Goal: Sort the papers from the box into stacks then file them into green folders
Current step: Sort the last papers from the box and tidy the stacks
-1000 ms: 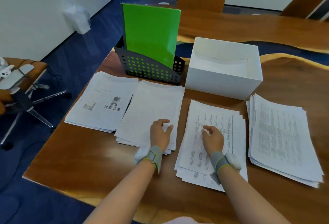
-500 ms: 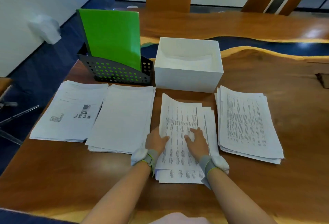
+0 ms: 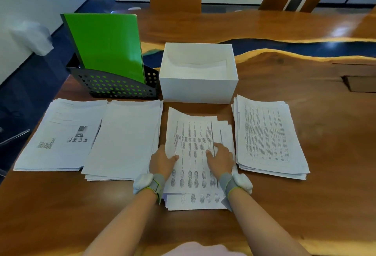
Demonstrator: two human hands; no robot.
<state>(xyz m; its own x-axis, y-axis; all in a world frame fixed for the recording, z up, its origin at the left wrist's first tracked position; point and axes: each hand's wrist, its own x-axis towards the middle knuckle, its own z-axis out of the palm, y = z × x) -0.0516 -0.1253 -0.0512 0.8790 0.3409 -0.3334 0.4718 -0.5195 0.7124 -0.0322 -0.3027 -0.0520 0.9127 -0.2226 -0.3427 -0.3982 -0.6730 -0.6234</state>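
Note:
Four paper stacks lie in a row on the wooden table (image 3: 305, 205). My left hand (image 3: 162, 161) holds the left edge of the third stack (image 3: 193, 133), a pile of sheets printed in columns, with the thumb on top. My right hand (image 3: 220, 158) rests flat on the same stack, fingers spread. To the left lie a plain stack (image 3: 126, 139) and a stack with pictures and a QR code (image 3: 61, 133). A fourth stack (image 3: 266, 135) lies on the right. The white box (image 3: 198, 89) stands behind with paper inside. Green folders (image 3: 107, 46) stand in a black perforated holder (image 3: 114, 86).
A dark recess (image 3: 360, 83) is set into the table at the far right. Left of the table are blue carpet and a white bin (image 3: 32, 36) by the wall. Wooden pillars stand behind the table.
My left hand moved from the plain stack to the left edge of the printed stack. My right hand slid towards that stack's right side. The head camera shifted right.

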